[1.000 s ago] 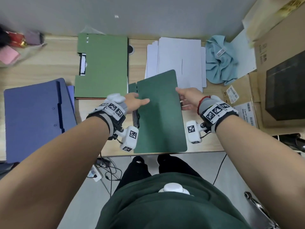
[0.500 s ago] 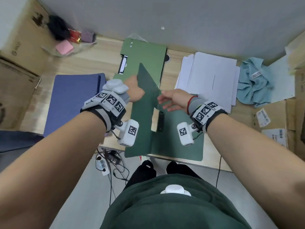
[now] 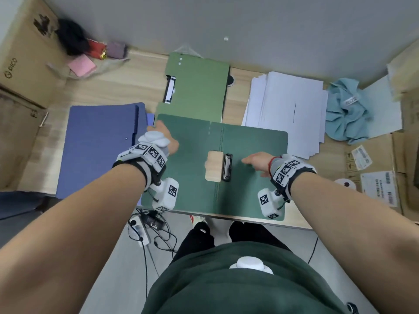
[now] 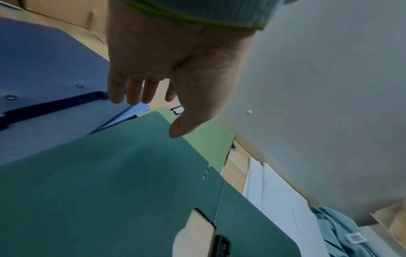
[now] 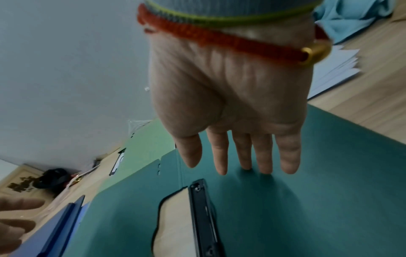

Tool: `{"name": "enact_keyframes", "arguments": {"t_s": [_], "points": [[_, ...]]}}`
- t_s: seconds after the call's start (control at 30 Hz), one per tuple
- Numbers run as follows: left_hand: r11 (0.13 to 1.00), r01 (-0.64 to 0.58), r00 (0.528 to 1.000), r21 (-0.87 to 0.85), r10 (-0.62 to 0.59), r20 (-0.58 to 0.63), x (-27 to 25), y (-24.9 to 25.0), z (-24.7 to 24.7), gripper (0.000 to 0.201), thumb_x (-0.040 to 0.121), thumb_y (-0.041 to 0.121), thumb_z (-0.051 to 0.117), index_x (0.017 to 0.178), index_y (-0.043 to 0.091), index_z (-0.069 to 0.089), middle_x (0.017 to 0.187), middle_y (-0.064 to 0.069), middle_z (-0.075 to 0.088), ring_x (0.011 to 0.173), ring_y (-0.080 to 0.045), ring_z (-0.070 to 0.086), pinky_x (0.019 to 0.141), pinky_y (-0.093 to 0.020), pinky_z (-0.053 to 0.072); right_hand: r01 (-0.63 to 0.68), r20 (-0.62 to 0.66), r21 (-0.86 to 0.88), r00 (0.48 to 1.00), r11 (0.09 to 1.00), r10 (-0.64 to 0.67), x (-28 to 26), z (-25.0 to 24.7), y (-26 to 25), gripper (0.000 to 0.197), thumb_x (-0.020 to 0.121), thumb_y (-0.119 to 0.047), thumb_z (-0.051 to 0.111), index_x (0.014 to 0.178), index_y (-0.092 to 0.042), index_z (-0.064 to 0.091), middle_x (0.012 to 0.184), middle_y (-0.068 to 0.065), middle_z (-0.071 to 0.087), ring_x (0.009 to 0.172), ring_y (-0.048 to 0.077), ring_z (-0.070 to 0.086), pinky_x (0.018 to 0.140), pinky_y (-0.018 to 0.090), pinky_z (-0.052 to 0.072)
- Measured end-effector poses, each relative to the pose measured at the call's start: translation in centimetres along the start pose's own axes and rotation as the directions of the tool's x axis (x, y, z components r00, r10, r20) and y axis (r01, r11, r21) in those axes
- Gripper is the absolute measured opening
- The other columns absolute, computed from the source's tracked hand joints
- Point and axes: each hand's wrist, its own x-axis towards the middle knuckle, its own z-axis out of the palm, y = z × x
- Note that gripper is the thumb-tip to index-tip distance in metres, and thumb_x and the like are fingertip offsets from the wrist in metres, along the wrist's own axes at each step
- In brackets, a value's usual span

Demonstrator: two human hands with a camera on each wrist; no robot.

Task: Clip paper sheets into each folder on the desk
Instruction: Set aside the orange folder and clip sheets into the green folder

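A dark green folder (image 3: 192,184) lies opened flat at the desk's front edge, with a black clip (image 3: 227,167) beside its spine. My left hand (image 3: 158,132) is over the left cover's far corner with straight fingers. In the left wrist view the left hand (image 4: 153,111) has its thumb at that corner's edge and holds nothing. My right hand (image 3: 251,160) rests on the right cover just right of the clip. In the right wrist view the right hand (image 5: 237,163) has straight fingers, their tips touching the cover. The stack of white paper sheets (image 3: 290,109) lies behind the folder, to the right.
A light green folder (image 3: 199,87) with its own clip lies behind the open one. A blue folder (image 3: 99,143) lies to the left, partly under the open cover. A blue cloth (image 3: 347,109) and cardboard boxes (image 3: 385,177) stand on the right, another box (image 3: 20,64) on the left.
The dark green folder was closed, then my left hand swung its cover over to the left; it now lies flat. My right hand moved from the folder's edge onto the right cover.
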Motion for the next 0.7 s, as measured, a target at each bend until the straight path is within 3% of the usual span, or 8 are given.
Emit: {"name": "enact_keyframes", "arguments": {"t_s": [0.1, 0.17, 0.23, 0.3, 0.37, 0.43, 0.53, 0.7], "points": [[0.993, -0.119, 0.993, 0.021, 0.118, 0.027, 0.3, 2.9, -0.7, 0.036, 0.091, 0.014, 0.061, 0.126, 0.011, 0.05, 0.122, -0.013, 0.055, 0.104, -0.028, 0.055, 0.09, -0.037, 0.044, -0.028, -0.025, 0.076, 0.999, 0.997, 0.03, 0.2, -0.8, 1.5, 0.049, 0.096, -0.04, 0.054, 0.138, -0.014, 0.053, 0.138, 0.006, 0.054, 0.12, 0.029, 0.056, 0.098, 0.041, 0.052], [0.975, -0.222, 0.972, 0.0, 0.221, 0.083, 0.4, 5.6, -1.0, 0.02, 0.086, 0.017, 0.066, 0.101, 0.017, 0.052, 0.099, -0.009, 0.057, 0.092, -0.026, 0.055, 0.079, -0.033, 0.043, -0.024, -0.076, 0.181, 0.996, 0.983, 0.038, 0.2, -2.3, 2.6, 0.048, 0.094, -0.038, 0.058, 0.136, -0.015, 0.054, 0.136, 0.007, 0.055, 0.121, 0.027, 0.056, 0.095, 0.039, 0.052], [0.963, -0.27, 0.952, 0.017, 0.264, 0.154, -0.1, 7.7, -1.4, 0.018, 0.085, 0.014, 0.067, 0.096, 0.016, 0.053, 0.088, -0.008, 0.058, 0.084, -0.026, 0.057, 0.075, -0.03, 0.047, 0.008, -0.128, 0.231, 0.992, 0.973, 0.022, 0.0, -3.7, 2.9, 0.045, 0.096, -0.029, 0.055, 0.137, -0.011, 0.053, 0.141, 0.009, 0.051, 0.125, 0.031, 0.054, 0.095, 0.038, 0.048], [0.951, -0.308, 0.93, -0.027, 0.306, 0.204, -0.5, 10.4, -0.9, 0.035, 0.085, 0.011, 0.066, 0.119, 0.008, 0.057, 0.104, -0.013, 0.064, 0.092, -0.03, 0.062, 0.082, -0.035, 0.054, 0.021, -0.2, 0.281, 0.979, 0.959, 0.037, 0.0, -6.1, 3.5, 0.042, 0.101, -0.017, 0.043, 0.141, -0.008, 0.049, 0.149, 0.01, 0.045, 0.13, 0.031, 0.049, 0.102, 0.035, 0.043], [0.938, -0.338, 0.9, -0.074, 0.346, 0.267, -1.0, 13.6, 0.0, 0.049, 0.089, 0.013, 0.063, 0.135, 0.003, 0.05, 0.117, -0.013, 0.063, 0.101, -0.03, 0.063, 0.084, -0.034, 0.052, 0.048, -0.245, 0.285, 0.969, 0.957, 0.024, 0.2, -9.0, 4.5, 0.042, 0.102, -0.012, 0.039, 0.144, -0.008, 0.046, 0.15, 0.013, 0.044, 0.134, 0.029, 0.046, 0.106, 0.031, 0.038], [0.937, -0.334, 0.887, -0.103, 0.35, 0.301, -1.0, 16.0, 0.7, 0.053, 0.09, 0.016, 0.062, 0.139, 0.003, 0.046, 0.117, -0.01, 0.061, 0.102, -0.028, 0.061, 0.083, -0.032, 0.048, 0.029, -0.275, 0.286, 0.96, 0.958, 0.053, 1.0, -11.2, 5.2, 0.042, 0.1, -0.017, 0.048, 0.14, -0.006, 0.051, 0.145, 0.014, 0.05, 0.132, 0.028, 0.049, 0.099, 0.029, 0.041], [0.94, -0.295, 0.884, -0.17, 0.336, 0.325, -0.8, 18.7, 2.1, 0.06, 0.089, 0.022, 0.066, 0.142, 0.006, 0.043, 0.129, -0.012, 0.059, 0.111, -0.03, 0.06, 0.089, -0.032, 0.048, 0.071, -0.335, 0.243, 0.942, 0.968, 0.015, 2.4, -13.7, 6.1, 0.039, 0.098, -0.022, 0.053, 0.133, -0.007, 0.058, 0.14, 0.012, 0.055, 0.131, 0.028, 0.05, 0.103, 0.03, 0.04], [0.957, -0.231, 0.886, -0.178, 0.282, 0.369, -0.2, 24.4, 5.1, 0.072, 0.084, 0.035, 0.071, 0.144, 0.01, 0.041, 0.138, -0.01, 0.054, 0.12, -0.03, 0.055, 0.099, -0.034, 0.045, 0.044, -0.318, 0.205, 0.948, 0.978, 0.024, 5.8, -17.8, 7.7, 0.045, 0.095, -0.022, 0.054, 0.139, -0.01, 0.053, 0.144, 0.008, 0.051, 0.13, 0.029, 0.049, 0.1, 0.029, 0.038]]}}
